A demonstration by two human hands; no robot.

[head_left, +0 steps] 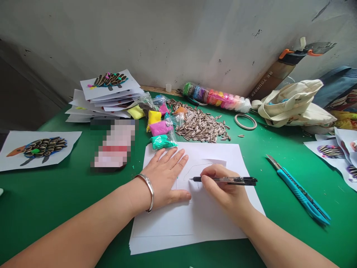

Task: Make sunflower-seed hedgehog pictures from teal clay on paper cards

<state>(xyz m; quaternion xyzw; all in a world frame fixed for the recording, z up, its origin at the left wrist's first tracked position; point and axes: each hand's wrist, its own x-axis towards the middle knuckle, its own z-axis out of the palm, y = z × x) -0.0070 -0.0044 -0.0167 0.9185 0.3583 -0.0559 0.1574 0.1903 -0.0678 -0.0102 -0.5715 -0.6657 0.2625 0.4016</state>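
Observation:
My right hand (227, 186) is closed around a black pen (237, 181), its tip at the white paper (223, 223). A thin curved line and a small mark are drawn there; my fingers hide part of the sheet. Flat on the left of the paper lies my left hand (167, 178), fingers spread, with a silver bracelet at the wrist. Just beyond its fingertips are small bags of green clay (163, 142), pink clay (161, 128) and yellow clay (154, 120). More sheets lie under the top one.
Sunflower seeds (200, 124) are heaped behind the paper. A blue utility knife (301, 195) and a tape roll (245, 121) lie right. Stacked seed pictures (106, 96) and a single seed picture (67, 156) are left. A bottle (272, 76) leans by the wall near a cloth bag (295, 106).

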